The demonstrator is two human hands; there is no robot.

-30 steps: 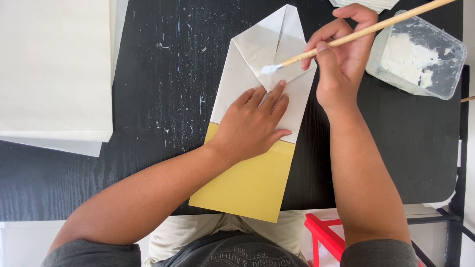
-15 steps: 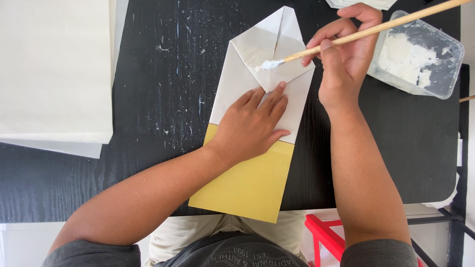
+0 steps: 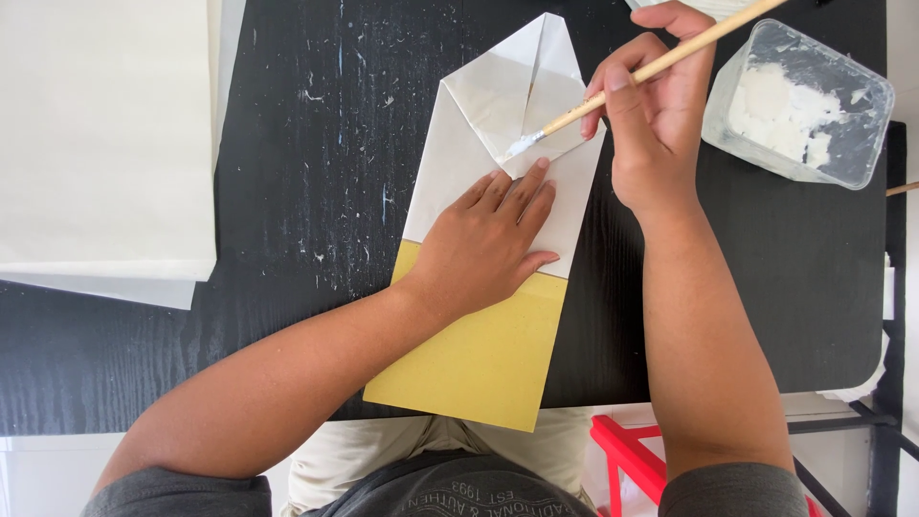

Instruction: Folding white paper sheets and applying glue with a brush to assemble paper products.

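The left hand (image 3: 488, 244) lies flat, fingers spread, on the folded paper (image 3: 498, 287), hiding part of its white-yellow border, while the right hand (image 3: 651, 124) pinches a brush (image 3: 651, 69) whose white-tipped bristles touch the fold just beyond the left fingertips. The brush handle runs out of frame past the right hand. Right of that hand sits a tub (image 3: 799, 101) of white paste; well left of the left hand lie white sheets (image 3: 100, 144), cut off.

A folded paper bag (image 3: 479, 354) is laid on the tabletop (image 3: 316, 144) at the frame's centre, its lower end projecting past the near edge. A stack of paper sheets (image 3: 105, 134) is placed at upper left. A tub of paste (image 3: 799, 105) is set at upper right, well apart from the bag.
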